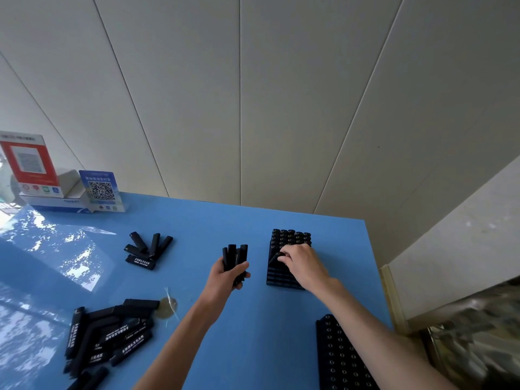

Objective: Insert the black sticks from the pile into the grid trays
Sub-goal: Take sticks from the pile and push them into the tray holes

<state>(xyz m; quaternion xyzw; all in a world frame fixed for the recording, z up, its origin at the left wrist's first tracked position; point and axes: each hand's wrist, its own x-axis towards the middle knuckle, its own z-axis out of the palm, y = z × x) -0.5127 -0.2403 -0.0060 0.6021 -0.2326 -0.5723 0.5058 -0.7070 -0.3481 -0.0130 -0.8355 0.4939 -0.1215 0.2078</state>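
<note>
Meanwhile left hand (228,273) clutches spare sticks (235,256), right hand (302,263) pinches stick (274,258) over tray (281,278)

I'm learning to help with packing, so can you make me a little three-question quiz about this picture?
1. True or false: the left hand holds a bundle of black plastic sticks.
2. What is the right hand doing? A) resting flat on the blue table B) pinching one stick over the black grid tray C) touching the blue QR-code sign
3. Fill in: the biggest loose pile of sticks lies near the table's front-____ corner.

Key: 1 true; 2 B; 3 left.
</note>
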